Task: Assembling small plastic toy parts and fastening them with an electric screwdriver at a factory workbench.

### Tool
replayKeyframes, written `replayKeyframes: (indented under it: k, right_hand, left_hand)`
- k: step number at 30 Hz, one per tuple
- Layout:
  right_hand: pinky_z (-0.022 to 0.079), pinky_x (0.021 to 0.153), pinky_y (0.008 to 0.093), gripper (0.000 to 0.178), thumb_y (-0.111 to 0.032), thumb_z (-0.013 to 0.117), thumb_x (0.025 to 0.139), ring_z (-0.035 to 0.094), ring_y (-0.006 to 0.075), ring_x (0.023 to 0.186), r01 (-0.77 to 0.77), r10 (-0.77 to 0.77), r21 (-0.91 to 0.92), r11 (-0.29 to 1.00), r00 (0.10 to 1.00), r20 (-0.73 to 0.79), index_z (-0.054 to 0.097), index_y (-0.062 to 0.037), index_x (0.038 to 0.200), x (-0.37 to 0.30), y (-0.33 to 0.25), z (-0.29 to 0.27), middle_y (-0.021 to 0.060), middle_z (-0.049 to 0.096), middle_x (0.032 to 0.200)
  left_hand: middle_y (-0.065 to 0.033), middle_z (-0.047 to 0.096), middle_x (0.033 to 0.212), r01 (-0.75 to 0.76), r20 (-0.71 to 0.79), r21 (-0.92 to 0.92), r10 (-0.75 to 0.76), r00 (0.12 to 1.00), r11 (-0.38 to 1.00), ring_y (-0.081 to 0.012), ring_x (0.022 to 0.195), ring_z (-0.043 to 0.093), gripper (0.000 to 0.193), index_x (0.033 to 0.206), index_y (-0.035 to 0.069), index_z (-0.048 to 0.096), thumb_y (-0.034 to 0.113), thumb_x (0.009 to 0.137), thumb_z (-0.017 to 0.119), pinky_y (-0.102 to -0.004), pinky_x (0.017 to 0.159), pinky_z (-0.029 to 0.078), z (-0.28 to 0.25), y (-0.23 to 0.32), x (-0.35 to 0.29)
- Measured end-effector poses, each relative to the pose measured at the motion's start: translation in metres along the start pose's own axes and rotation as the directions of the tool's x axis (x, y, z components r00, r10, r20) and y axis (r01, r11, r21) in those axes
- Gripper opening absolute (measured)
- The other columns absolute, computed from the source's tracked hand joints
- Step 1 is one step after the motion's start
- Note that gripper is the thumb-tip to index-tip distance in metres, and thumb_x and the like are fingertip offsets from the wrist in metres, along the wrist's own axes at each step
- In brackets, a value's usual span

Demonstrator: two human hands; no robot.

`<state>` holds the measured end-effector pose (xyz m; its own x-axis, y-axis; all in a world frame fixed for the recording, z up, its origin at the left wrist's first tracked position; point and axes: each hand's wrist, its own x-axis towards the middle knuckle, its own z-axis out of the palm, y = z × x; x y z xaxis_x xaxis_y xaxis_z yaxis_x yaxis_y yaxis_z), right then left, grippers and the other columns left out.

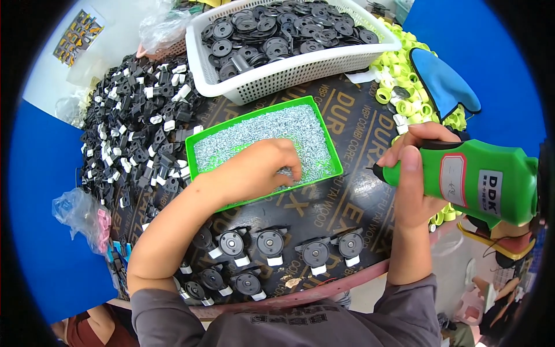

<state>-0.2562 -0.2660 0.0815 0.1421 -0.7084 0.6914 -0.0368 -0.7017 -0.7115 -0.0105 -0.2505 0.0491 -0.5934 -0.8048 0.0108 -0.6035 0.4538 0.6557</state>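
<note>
My left hand [267, 163] reaches into a shallow green tray [334, 151] filled with small silvery screws [254, 128]. Its fingers are curled together with the tips down among the screws; whatever is between them is hidden. My right hand [409, 173] grips a green electric screwdriver [488, 180] held over the right side of the table, its dark tip pointing left toward the tray. Between my arms, near the front edge, several black wheel assemblies [270, 243] with white tabs lie in two loose rows. My left forearm passes over the left end of these rows.
Behind the tray stands a white perforated basket [254, 87] of black discs [274, 46]. Black-and-white brackets [139, 110] are heaped at left. Yellow-green rings [407, 107] and a blue cloth piece [444, 84] lie at right. Clear plastic bags [81, 214] sit by the left edge.
</note>
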Motion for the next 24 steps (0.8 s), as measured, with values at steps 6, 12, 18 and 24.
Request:
replayKeyframes:
  k: [6, 12, 18, 24]
  right_hand:
    - [0.051, 0.056, 0.0299, 0.027, -0.008, 0.059, 0.092, 0.054, 0.0137, 0.061, 0.066, -0.065, -0.037, 0.997, 0.998, 0.022, 0.049, 0.0033, 0.113, 0.004, 0.001, 0.000, 0.0070, 0.053, 0.070]
    - [0.051, 0.057, 0.0292, 0.026, -0.004, 0.057, 0.091, 0.053, 0.0133, 0.062, 0.070, -0.057, -0.142, 0.987, 0.994, 0.094, 0.048, 0.0038, 0.114, 0.003, -0.002, -0.003, 0.0075, 0.053, 0.072]
    - [0.051, 0.056, 0.0292, 0.026, -0.004, 0.056, 0.091, 0.053, 0.0132, 0.062, 0.083, -0.068, -0.126, 0.989, 0.991, 0.119, 0.048, 0.0039, 0.114, 0.003, -0.001, -0.004, 0.0075, 0.053, 0.073]
    - [0.051, 0.056, 0.0291, 0.026, -0.004, 0.057, 0.091, 0.053, 0.0133, 0.062, 0.075, -0.059, -0.126, 0.989, 0.991, 0.122, 0.048, 0.0041, 0.114, 0.003, -0.002, -0.006, 0.0074, 0.053, 0.072]
  left_hand:
    - [-0.0089, 0.063, 0.090, 0.140, 0.081, 0.037, -0.142, 0.986, 0.990, -0.0279, 0.089, 0.062, 0.016, 0.089, 0.004, 0.067, 0.001, 0.074, 0.073, -0.0367, 0.078, 0.051, -0.024, 0.004, -0.038]
    - [-0.0088, 0.064, 0.089, 0.197, 0.043, 0.104, -0.202, 0.978, 0.975, -0.0271, 0.086, 0.064, 0.019, 0.091, 0.004, 0.068, 0.000, 0.073, 0.074, -0.0360, 0.074, 0.052, -0.032, 0.009, -0.062]
    - [-0.0092, 0.067, 0.083, 0.173, -0.022, 0.043, -0.172, 0.985, 0.984, -0.0270, 0.081, 0.065, 0.013, 0.086, 0.004, 0.069, 0.001, 0.074, 0.073, -0.0363, 0.073, 0.052, -0.011, 0.004, -0.047]
    - [-0.0100, 0.067, 0.083, 0.069, -0.035, 0.083, -0.067, 0.997, 0.994, -0.0277, 0.081, 0.066, 0.009, 0.085, 0.004, 0.069, 0.004, 0.076, 0.071, -0.0370, 0.073, 0.052, 0.003, 0.008, -0.001]
